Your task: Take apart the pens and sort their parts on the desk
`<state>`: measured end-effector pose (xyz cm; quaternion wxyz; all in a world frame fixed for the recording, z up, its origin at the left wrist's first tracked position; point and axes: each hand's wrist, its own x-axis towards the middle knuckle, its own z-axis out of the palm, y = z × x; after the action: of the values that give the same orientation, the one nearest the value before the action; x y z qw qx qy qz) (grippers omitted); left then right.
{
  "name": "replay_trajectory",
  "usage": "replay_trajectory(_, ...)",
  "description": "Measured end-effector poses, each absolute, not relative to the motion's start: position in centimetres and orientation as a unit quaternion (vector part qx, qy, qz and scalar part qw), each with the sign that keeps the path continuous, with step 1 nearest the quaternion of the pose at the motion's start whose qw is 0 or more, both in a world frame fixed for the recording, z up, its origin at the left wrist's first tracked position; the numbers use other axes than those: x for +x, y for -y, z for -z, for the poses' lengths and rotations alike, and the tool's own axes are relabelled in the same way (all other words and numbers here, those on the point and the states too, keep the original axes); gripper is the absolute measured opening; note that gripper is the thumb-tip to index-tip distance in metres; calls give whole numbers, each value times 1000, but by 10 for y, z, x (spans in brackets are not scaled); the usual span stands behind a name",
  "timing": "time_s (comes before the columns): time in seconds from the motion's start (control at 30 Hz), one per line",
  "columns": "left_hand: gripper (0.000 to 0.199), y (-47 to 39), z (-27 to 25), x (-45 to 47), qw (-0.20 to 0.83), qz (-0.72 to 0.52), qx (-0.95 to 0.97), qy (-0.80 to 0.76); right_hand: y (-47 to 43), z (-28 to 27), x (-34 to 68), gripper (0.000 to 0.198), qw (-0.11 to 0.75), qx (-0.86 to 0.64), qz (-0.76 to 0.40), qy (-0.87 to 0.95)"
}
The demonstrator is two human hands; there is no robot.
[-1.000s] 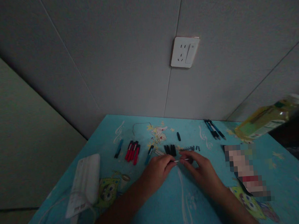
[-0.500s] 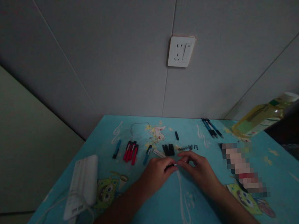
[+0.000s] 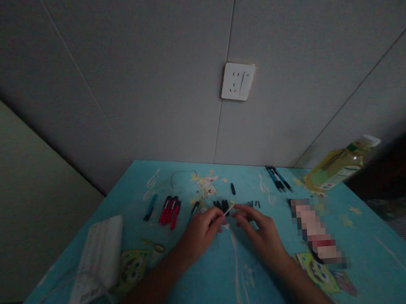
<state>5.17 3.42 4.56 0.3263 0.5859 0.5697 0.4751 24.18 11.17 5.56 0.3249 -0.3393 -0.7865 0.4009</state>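
My left hand (image 3: 206, 227) is closed on a thin white rod that looks like a pen refill (image 3: 229, 210); its far end points up to the right. My right hand (image 3: 258, 224) is beside it, thumb and fingers apart, with the index fingertip at or close to the rod's tip. Just beyond my hands lie several short black pen parts (image 3: 225, 206) and a row of small dark pieces (image 3: 253, 204). A blue pen barrel (image 3: 194, 209) lies partly behind my left hand. Red pen barrels (image 3: 170, 211) are grouped to its left, near another blue barrel (image 3: 150, 208).
A white power strip (image 3: 99, 256) with its cable lies at the left. Assembled-looking pens (image 3: 277, 179) lie at the back right, near a yellow bottle (image 3: 339, 165). A blurred-out flat item (image 3: 316, 232) is right of my hands. One black piece (image 3: 233, 189) lies farther back.
My right thumb and fingers have parted from their pinch. The white rod now shows, tilted upward from my left hand. The whole view has shifted slightly.
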Motion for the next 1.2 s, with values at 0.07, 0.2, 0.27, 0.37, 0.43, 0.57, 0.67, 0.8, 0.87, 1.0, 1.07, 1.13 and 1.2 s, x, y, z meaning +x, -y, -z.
replay_trajectory(0.07, 21, -38, -44, 47, 353, -534, 516, -570, -114, -53, 242, 28, 327, -347, -365, 799)
replay_trajectory(0.2, 26, -46, -36, 37, 383, -616, 374, -578, -117, -47, 242, 23, 291, -348, -300, 839)
replay_trajectory(0.27, 30, -49, -34, 33, 388, -652, 317, -570, -117, -46, 242, 24, 263, -340, -284, 857)
replay_trajectory(0.37, 33, -51, -32, 27, 377, -702, 251, -549, -115, -43, 240, 26, 222, -338, -257, 878)
replay_trajectory(0.43, 33, -52, -32, 25, 370, -724, 234, -533, -111, -41, 236, 28, 198, -343, -231, 889)
replay_trajectory(0.57, 29, -54, -33, 20, 362, -750, 229, -504, -104, -35, 224, 33, 164, -375, -163, 898)
replay_trajectory(0.67, 29, -56, -33, 19, 378, -759, 214, -485, -100, -31, 214, 36, 141, -404, -115, 896)
replay_trajectory(0.8, 31, -57, -30, 18, 405, -768, 196, -456, -99, -32, 209, 34, 127, -435, -82, 888)
replay_trajectory(0.87, 31, -58, -28, 17, 403, -769, 201, -455, -100, -33, 209, 31, 133, -447, -79, 881)
replay_trajectory(1.0, 30, -59, -25, 17, 381, -770, 221, -461, -102, -33, 209, 25, 139, -484, -74, 860)
replay_trajectory(1.07, 31, -59, -24, 17, 380, -767, 226, -465, -103, -33, 208, 24, 137, -493, -73, 856)
replay_trajectory(1.13, 33, -58, -25, 18, 382, -765, 224, -468, -103, -32, 207, 23, 138, -491, -75, 857)
replay_trajectory(1.2, 34, -58, -26, 19, 387, -763, 219, -469, -104, -31, 206, 23, 141, -487, -73, 859)
